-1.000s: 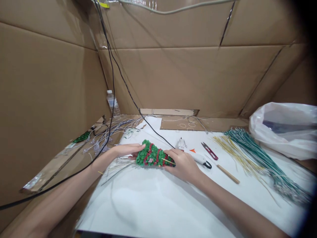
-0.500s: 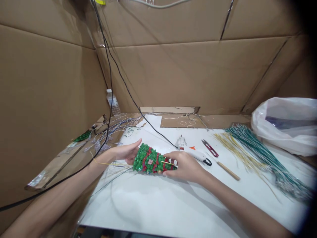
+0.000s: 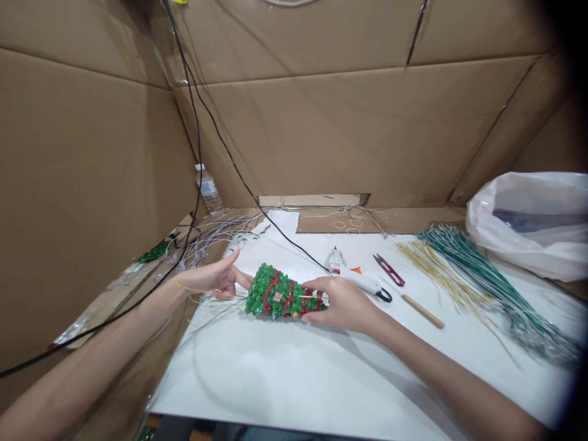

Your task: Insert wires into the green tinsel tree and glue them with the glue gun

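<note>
A green beaded Christmas tree shape point(image 3: 275, 293) with red bead garlands lies flat-tilted just above the white board point(image 3: 257, 373). My right hand point(image 3: 342, 303) grips its wide end. A thin yellow wire point(image 3: 206, 292) runs out from the tree's tip side, under my left hand point(image 3: 218, 275). That hand sits beside the tip with its fingers spread, close to the beads. A short yellow wire end point(image 3: 310, 297) lies across the tree near my right fingers.
A hot glue gun point(image 3: 353, 277) and red-handled snips point(image 3: 388, 270) lie beyond my right hand, with a wooden stick point(image 3: 423, 311) nearby. Yellow point(image 3: 441, 275) and green point(image 3: 487, 275) wire bundles stretch right, below a white plastic bag point(image 3: 523, 223). Cardboard walls surround the board; a black cable point(image 3: 229, 153) crosses it.
My left hand has come off the tree's tip and its fingers have spread apart. The tree stays in my right hand, and the whole view has tilted slightly.
</note>
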A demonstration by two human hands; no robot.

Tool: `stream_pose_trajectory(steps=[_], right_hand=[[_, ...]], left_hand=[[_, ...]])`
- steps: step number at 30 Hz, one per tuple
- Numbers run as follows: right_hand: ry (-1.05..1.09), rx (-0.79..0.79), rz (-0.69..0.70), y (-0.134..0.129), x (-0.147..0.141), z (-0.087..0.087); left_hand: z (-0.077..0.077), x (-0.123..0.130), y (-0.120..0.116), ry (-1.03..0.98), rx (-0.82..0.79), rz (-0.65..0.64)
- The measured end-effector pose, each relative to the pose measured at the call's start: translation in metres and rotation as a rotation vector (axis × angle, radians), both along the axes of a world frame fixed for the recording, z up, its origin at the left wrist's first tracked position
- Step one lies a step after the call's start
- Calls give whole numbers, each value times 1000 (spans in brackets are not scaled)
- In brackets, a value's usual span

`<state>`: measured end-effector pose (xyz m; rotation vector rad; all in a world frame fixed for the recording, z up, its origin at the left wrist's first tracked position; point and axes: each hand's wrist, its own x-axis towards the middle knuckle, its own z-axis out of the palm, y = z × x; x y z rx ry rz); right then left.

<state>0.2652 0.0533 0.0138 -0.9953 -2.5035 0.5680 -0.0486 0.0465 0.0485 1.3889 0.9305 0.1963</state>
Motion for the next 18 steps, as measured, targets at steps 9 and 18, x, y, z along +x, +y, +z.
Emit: stream_pose_trajectory(steps=[9, 18], right_hand=[[-2, 8, -2, 1, 0, -1], [4, -15, -7, 2, -1, -5]], left_hand=[[16, -34, -10, 92, 73, 79], [43, -36, -32, 309, 199, 94]])
